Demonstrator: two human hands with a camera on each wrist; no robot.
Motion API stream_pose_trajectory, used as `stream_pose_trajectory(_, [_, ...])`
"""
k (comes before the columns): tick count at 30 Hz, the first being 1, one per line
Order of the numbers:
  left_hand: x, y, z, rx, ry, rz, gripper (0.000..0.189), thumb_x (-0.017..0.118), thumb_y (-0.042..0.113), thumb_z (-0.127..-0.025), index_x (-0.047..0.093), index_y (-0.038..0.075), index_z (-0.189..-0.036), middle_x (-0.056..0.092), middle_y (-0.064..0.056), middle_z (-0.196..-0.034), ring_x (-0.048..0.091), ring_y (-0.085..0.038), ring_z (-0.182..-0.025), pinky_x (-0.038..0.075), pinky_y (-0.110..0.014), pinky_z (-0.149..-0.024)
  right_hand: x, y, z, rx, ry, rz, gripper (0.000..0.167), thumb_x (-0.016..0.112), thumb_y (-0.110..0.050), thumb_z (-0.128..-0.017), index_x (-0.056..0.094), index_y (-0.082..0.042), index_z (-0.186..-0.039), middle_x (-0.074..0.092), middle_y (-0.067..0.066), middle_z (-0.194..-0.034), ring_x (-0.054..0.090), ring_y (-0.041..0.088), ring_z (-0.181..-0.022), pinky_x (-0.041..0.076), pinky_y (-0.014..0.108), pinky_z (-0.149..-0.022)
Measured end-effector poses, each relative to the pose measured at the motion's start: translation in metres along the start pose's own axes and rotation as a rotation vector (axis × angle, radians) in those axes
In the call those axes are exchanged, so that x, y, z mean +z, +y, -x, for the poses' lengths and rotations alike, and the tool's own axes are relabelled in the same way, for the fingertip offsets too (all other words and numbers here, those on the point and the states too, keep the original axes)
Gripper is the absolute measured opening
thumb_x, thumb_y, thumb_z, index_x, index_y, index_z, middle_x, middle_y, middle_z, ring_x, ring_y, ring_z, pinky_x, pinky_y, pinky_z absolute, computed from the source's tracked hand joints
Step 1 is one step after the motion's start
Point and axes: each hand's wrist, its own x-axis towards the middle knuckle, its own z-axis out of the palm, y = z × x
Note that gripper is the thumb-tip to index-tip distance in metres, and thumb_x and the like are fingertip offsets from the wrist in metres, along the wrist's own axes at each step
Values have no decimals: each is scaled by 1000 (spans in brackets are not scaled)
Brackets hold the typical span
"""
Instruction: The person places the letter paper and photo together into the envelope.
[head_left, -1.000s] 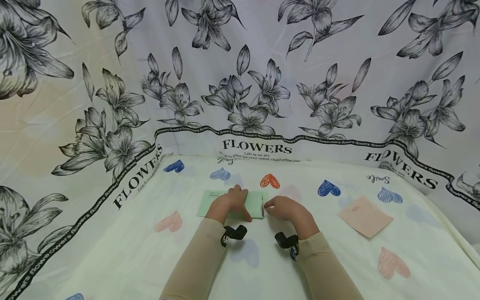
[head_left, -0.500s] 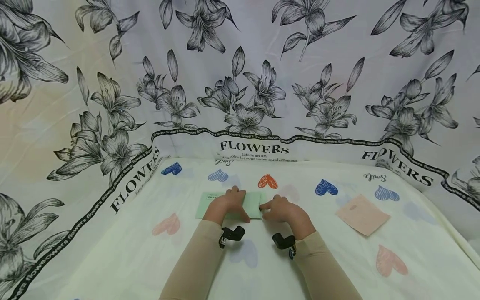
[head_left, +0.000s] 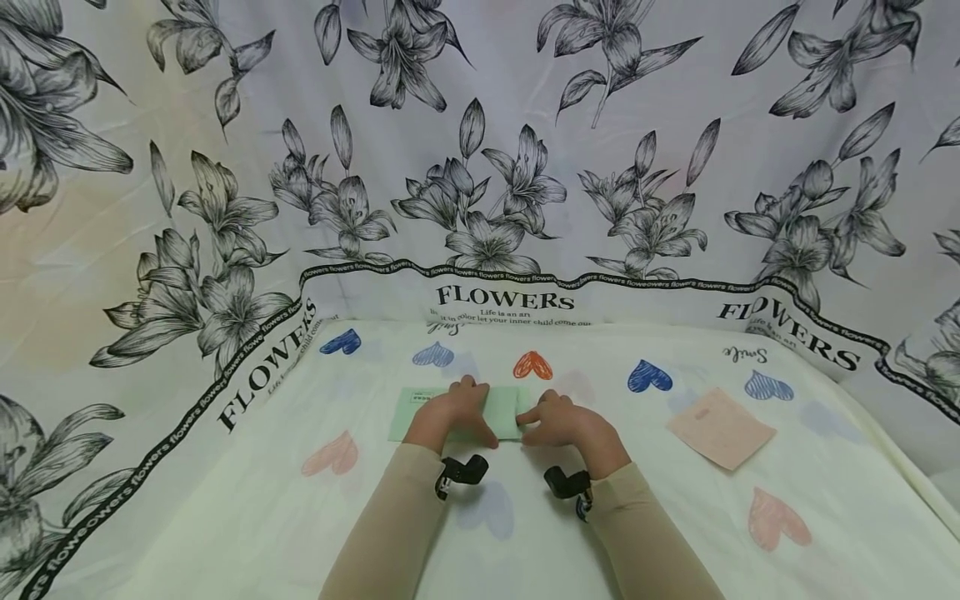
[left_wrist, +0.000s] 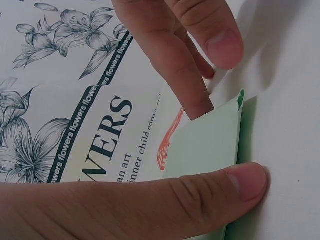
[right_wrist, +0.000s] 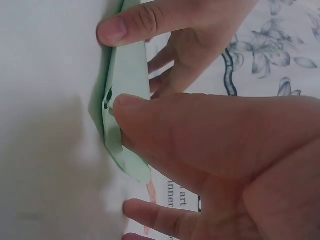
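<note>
A pale green paper envelope [head_left: 502,408] lies flat on the cloth, with small print at its upper left. My left hand [head_left: 450,413] holds it across the width. The thumb [left_wrist: 220,195] presses along the near edge while the fingers reach over the far edge. At the right end, my right hand [head_left: 567,422] pinches the end flap [right_wrist: 114,142] between thumb and index finger. The index tip is partly hidden behind the paper. Small dark green marks show at the corner of that end in both wrist views.
A pink paper square [head_left: 722,428] with a small slot-like mark lies to the right. The heart-printed white cloth [head_left: 285,533] covers the surface. A flower-printed curtain [head_left: 525,100] hangs behind and at the sides.
My right hand has moved left onto the envelope's end. The narrow dark and reddish strip seen there at first is now out of sight. My left hand stays on the envelope.
</note>
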Motion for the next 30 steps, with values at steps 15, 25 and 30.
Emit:
stream_pose_trajectory(15, [2, 2, 0, -20, -8, 7, 103, 94, 48, -68, 47, 9, -151, 45, -13, -134, 45, -29, -118, 46, -50, -98, -8, 14, 5, -62, -7, -89, 28, 66, -19, -97, 77, -16, -122, 55, 15, -122, 51, 24, -98, 47, 44, -89])
stream_pose_trajectory(25, [-2, 5, 5, -32, -6, 10, 103, 94, 46, -69, 46, 9, -153, 45, -13, -135, 45, -29, -118, 46, -50, -99, -15, 27, 4, -21, -2, -116, 31, 58, -17, -99, 74, -11, -125, 58, 16, -136, 54, 31, -121, 42, 53, -106])
stream_pose_trajectory(30, [-2, 4, 6, -24, -10, 5, 103, 93, 46, -71, 45, 8, -154, 44, -14, -136, 44, -29, -121, 45, -49, -101, -19, 35, 6, 35, 16, -162, 31, 58, -21, -101, 73, -9, -125, 57, 18, -141, 52, 37, -129, 40, 57, -108])
